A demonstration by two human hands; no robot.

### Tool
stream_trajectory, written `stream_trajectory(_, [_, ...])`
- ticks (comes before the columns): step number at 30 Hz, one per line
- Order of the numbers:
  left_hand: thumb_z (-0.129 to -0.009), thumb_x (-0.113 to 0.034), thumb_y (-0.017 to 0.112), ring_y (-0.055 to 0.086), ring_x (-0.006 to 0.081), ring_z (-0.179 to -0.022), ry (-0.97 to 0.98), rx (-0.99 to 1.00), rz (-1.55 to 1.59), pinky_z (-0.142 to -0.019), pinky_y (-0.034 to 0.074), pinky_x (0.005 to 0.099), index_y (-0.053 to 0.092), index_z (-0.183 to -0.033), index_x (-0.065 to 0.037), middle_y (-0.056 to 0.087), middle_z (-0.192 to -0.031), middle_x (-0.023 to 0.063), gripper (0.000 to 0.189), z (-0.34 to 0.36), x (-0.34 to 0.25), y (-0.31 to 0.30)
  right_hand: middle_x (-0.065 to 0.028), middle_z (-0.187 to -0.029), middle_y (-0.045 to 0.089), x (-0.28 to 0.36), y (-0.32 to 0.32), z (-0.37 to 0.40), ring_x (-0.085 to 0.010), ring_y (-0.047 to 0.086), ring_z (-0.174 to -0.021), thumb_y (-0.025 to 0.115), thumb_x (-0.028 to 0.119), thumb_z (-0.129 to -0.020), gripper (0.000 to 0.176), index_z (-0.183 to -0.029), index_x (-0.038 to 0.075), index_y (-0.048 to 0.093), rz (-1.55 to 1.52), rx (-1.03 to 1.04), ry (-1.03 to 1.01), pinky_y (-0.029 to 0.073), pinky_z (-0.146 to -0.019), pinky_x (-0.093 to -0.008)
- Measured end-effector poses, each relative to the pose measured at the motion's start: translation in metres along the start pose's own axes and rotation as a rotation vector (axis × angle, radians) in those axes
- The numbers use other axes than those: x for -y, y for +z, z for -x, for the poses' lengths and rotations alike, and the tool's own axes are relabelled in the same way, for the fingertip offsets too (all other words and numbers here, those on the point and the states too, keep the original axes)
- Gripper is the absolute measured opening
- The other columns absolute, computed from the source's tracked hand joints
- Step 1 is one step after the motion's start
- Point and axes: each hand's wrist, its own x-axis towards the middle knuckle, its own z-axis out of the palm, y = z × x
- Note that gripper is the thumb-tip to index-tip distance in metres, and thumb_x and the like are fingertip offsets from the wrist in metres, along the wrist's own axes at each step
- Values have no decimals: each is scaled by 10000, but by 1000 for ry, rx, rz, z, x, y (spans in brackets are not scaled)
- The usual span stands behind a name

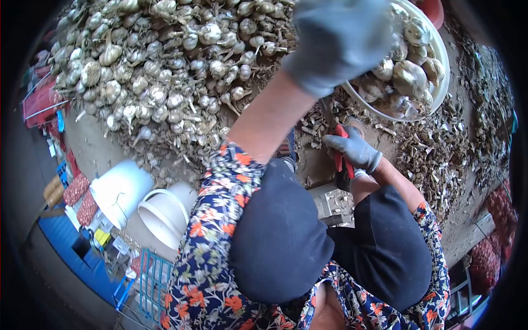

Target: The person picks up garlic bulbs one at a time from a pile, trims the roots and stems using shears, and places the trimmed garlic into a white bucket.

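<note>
My left hand (341,47), in a grey glove, is stretched forward at the near left side of a white bucket (441,88) and overlaps its rim. Motion smears its fingers, so I cannot tell what it holds. Inside the bucket lie large garlic bulbs (410,78). Lower down, between bucket and knees, my right hand (357,149), also gloved in grey, is closed round red-handled pruning shears (342,146). Their blade end points up toward the left wrist.
A big heap of garlic (181,77) covers the ground ahead and left. Cut stalks and dry scraps (434,159) are strewn at right. White buckets (122,192) stand at left, near filled red mesh sacks (76,190). More sacks (487,261) lie at far right.
</note>
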Motion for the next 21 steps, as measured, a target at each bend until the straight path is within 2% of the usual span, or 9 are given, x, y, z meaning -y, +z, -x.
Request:
stream_trajectory(1, [-750,-30,639,580,151,-552,-56,-354,-123,-472,489,289,605,-785,-67,563,-582,28,62,20,6,24,-35,-656,588,-3,-2,0,-127,569,-583,631,307,-852,282,-812,31,592,-11,-46,0,450,-521,-284])
stream_trajectory(2, [-749,-60,656,620,202,-592,-357,-195,-157,-500,512,303,633,-833,-62,629,-669,76,87,60,4,6,-35,-656,588,-4,-3,1,-127,569,-583,631,307,-852,282,-812,31,592,-14,-33,1,450,-521,-284])
stream_trajectory(3, [-840,-56,585,626,112,-635,-679,-53,-268,-547,518,267,671,-924,-72,657,-750,73,121,112,14,-1,-33,-663,589,-4,-6,0,-128,569,-584,631,300,-850,273,-828,31,588,13,-27,40,453,-526,-285])
stream_trajectory(4, [-844,-144,618,660,161,-780,-1049,207,-464,-693,539,336,662,-977,-33,678,-855,124,178,146,15,-24,-32,-670,589,-2,-7,-1,-129,569,-585,632,293,-848,266,-843,31,584,37,-25,78,456,-530,-287])
stream_trajectory(6, [-733,-375,739,640,357,-919,-1522,173,-562,-857,487,398,626,-997,49,655,-1022,228,512,215,29,-61,-37,-674,593,5,-6,-4,-131,570,-583,635,299,-842,274,-834,29,584,84,-45,84,460,-537,-285])
stream_trajectory(10, [-709,-455,734,619,408,-941,-1761,313,-566,-848,479,448,610,-943,95,625,-1017,304,611,254,50,-62,-69,-690,605,12,4,-7,-165,584,-607,629,328,-833,309,-852,24,575,216,-7,54,475,-577,-306])
stream_trajectory(12, [-689,-457,754,640,388,-846,-1716,84,-519,-789,487,434,631,-885,94,644,-950,299,598,273,65,-56,-141,-727,606,9,9,-14,-257,604,-669,618,338,-826,315,-877,32,562,588,-60,-156,485,-657,-358])
stream_trajectory(13, [-684,-456,758,637,370,-786,-1750,64,-441,-753,485,427,639,-857,89,652,-886,280,584,276,68,-61,-216,-793,610,14,11,-16,-364,614,-780,598,329,-826,329,-956,36,521,669,-16,-102,479,-734,-425])
stream_trajectory(21, [-747,-353,736,596,132,-629,-1612,-46,0,-630,485,314,687,-834,18,666,-699,74,384,192,-27,-55,-259,-951,609,47,42,-43,-409,611,-901,527,340,-881,373,-1024,1,465,922,-331,-381,473,-813,-477])
